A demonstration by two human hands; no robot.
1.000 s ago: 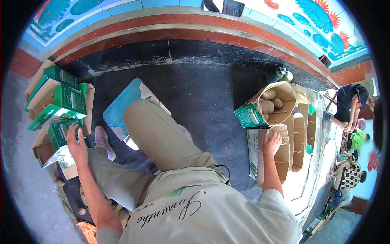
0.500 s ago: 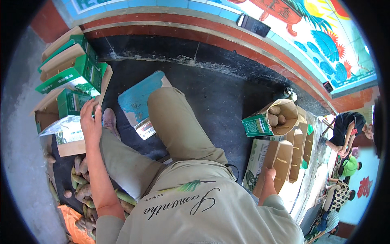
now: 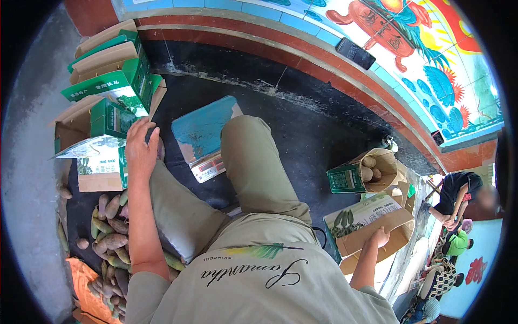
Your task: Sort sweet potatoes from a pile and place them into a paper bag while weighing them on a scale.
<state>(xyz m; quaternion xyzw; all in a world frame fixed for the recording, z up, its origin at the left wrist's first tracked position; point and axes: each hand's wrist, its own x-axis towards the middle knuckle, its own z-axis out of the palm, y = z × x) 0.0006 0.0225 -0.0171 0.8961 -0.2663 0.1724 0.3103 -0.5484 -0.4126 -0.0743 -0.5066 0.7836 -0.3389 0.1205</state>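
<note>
My right hand (image 3: 379,237) is closed on the edge of an open cardboard box (image 3: 345,229) with a printed white-and-green side, tilted at my right. My left hand (image 3: 141,146) reaches forward with its fingers stretched out, holding nothing I can see. It is nearest to an open green carton (image 3: 110,121) on the left; whether the fingertips touch it I cannot tell. Between my left hand and my raised knee lies a worn blue platform scale (image 3: 202,132) with a pale panel. Another green carton (image 3: 345,179), tilted at the right, holds several brown tubers (image 3: 369,170).
More open green cartons (image 3: 102,86) stand at the far left. Long tubers (image 3: 113,243) lie piled at my left beside an orange sack (image 3: 86,286). A tiled wall with a dark phone-like object (image 3: 355,54) on it borders the far side. Several people (image 3: 458,200) sit at the right.
My right hand has swung the cardboard box away from the other empty boxes, turning its printed side upward. My left hand stays by the green carton. The whole view has shifted slightly.
</note>
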